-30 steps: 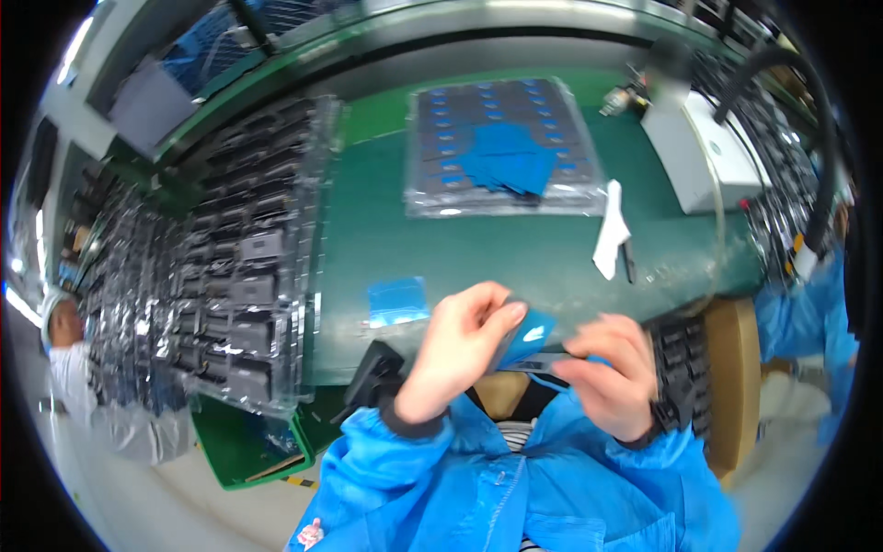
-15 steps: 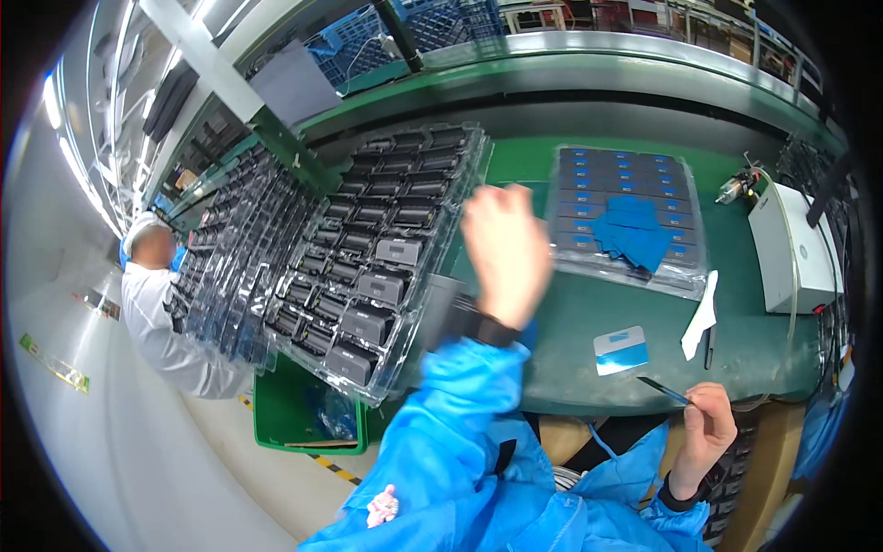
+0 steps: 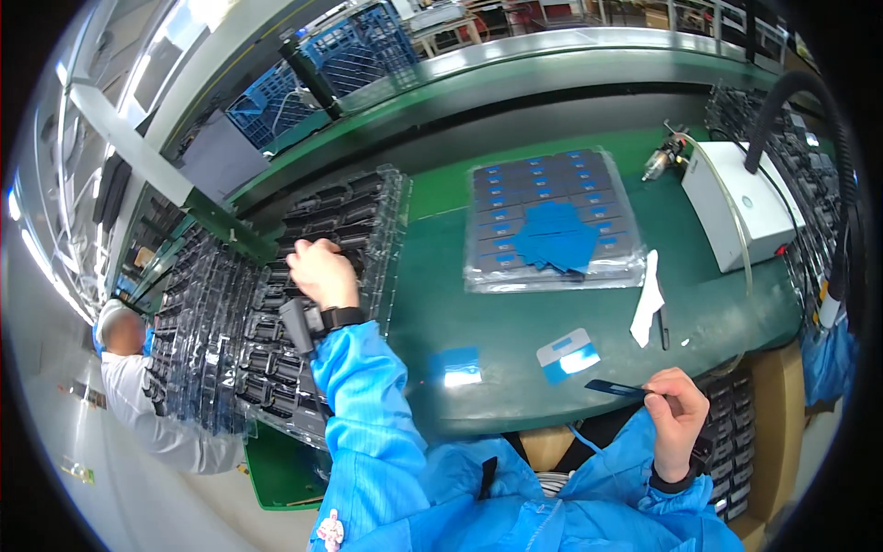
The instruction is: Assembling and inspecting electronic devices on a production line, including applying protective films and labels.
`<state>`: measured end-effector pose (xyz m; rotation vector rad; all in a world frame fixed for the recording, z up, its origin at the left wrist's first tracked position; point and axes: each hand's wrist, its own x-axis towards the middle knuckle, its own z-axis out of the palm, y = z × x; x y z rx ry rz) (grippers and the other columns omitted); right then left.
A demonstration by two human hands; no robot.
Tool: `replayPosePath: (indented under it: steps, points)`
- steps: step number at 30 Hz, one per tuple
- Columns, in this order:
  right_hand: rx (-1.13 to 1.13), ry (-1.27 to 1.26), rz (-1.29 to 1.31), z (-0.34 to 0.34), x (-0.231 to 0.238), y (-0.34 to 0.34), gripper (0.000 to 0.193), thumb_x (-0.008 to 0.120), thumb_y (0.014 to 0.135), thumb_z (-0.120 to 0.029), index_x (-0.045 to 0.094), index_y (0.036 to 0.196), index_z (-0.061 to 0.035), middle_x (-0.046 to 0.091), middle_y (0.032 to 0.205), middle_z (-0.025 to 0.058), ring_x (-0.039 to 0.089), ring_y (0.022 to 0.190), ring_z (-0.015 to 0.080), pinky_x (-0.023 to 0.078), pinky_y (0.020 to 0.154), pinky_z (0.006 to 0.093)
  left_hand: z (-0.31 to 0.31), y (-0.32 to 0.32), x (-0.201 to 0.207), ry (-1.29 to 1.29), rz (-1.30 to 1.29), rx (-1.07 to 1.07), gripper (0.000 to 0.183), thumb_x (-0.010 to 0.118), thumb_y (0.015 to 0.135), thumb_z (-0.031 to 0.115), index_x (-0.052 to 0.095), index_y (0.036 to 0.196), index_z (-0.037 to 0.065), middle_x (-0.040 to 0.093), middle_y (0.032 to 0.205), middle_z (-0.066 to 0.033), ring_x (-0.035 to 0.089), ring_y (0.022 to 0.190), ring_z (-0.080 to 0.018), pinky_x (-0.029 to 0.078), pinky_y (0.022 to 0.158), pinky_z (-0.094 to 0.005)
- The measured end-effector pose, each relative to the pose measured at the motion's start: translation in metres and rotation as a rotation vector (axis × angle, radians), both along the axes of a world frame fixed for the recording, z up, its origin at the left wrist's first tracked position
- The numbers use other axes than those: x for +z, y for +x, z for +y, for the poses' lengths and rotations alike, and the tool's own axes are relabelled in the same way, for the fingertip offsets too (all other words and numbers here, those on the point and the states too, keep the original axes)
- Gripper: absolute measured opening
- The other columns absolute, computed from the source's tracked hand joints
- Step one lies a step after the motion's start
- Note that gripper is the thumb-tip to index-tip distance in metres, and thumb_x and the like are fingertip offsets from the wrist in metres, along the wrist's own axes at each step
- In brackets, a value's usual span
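Note:
My left hand [image 3: 324, 273] reaches down over a clear plastic tray [image 3: 394, 207] of black moulded parts. Its fingers are curled, and their tips are partly hidden among the parts, so what they grip is unclear. At that wrist sits a dark band with a grey block [image 3: 296, 324]. By the bench's front edge, my right hand [image 3: 679, 405] pinches a thin, dark, flat strip [image 3: 614, 388] between thumb and fingers. Close to it lies a pale card with a shiny blue band [image 3: 567, 354]. Farther left on the green bench [image 3: 487, 400] is a shiny blue film piece [image 3: 457, 366].
Several blue sheets [image 3: 556, 237] rest on a clear-wrapped tray of grey pieces [image 3: 492, 274]. Right of it are a white strip [image 3: 647, 304], a black pen-like tool [image 3: 664, 327] and a white box [image 3: 736, 202]. A green bin [image 3: 276, 478] and a person in white [image 3: 138, 386] are at left.
My left hand has gone from beside the tray's right edge to over its parts, uncovering the blue film piece. The strip in my right hand now shows more of its flat face. The view has shifted.

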<state>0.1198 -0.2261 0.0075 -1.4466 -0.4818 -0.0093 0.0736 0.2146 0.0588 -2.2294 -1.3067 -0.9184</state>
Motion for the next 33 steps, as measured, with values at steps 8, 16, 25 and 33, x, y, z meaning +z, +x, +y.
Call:
replayPosePath:
  steps: [8,16,25,33]
  points:
    - [0.015,0.163,0.169,-0.010,0.001,0.002,0.008,0.059,0.072,0.007,0.061,0.080,0.0052,0.059,0.081,0.0094,0.054,0.075,0.0147,0.042,0.068,0.0243,-0.113,0.007,0.043,-0.919,-0.818,-1.009,0.020,0.051,0.083,0.002,0.049,0.103,0.000,0.061,0.095,-0.0155,0.059,0.067,-0.0179,0.048,0.063,-0.0273]
    - [-0.045,0.337,0.004,-0.051,0.019,-0.005,0.013,0.063,0.074,0.009,0.064,0.085,0.0049,0.062,0.084,0.0123,0.058,0.079,0.0173,0.045,0.071,0.0265,-0.274,0.063,-0.009,-2.467,-0.731,-1.334,0.044,0.069,0.072,0.005,0.049,0.111,0.005,0.056,0.109,-0.0150,0.054,0.090,-0.0202,0.043,0.081,-0.0337]
    - [-0.377,0.406,-0.111,-0.110,0.011,-0.030,0.010,0.064,0.075,0.004,0.063,0.085,0.0045,0.060,0.082,0.0119,0.056,0.074,0.0161,0.045,0.067,0.0253,-0.435,0.127,-0.037,-2.695,-0.199,-1.442,0.032,0.065,0.079,0.006,0.052,0.107,-0.001,0.059,0.105,-0.0117,0.058,0.097,-0.0205,0.044,0.091,-0.0338]
    - [-0.423,0.426,-0.064,-0.131,0.006,-0.033,0.009,0.064,0.076,0.004,0.063,0.085,0.0038,0.060,0.083,0.0113,0.057,0.076,0.0151,0.045,0.067,0.0240,-0.461,0.132,-0.029,-2.571,-0.167,-1.421,0.053,0.068,0.073,-0.002,0.039,0.117,0.000,0.056,0.109,-0.0115,0.056,0.099,-0.0196,0.046,0.087,-0.0302]
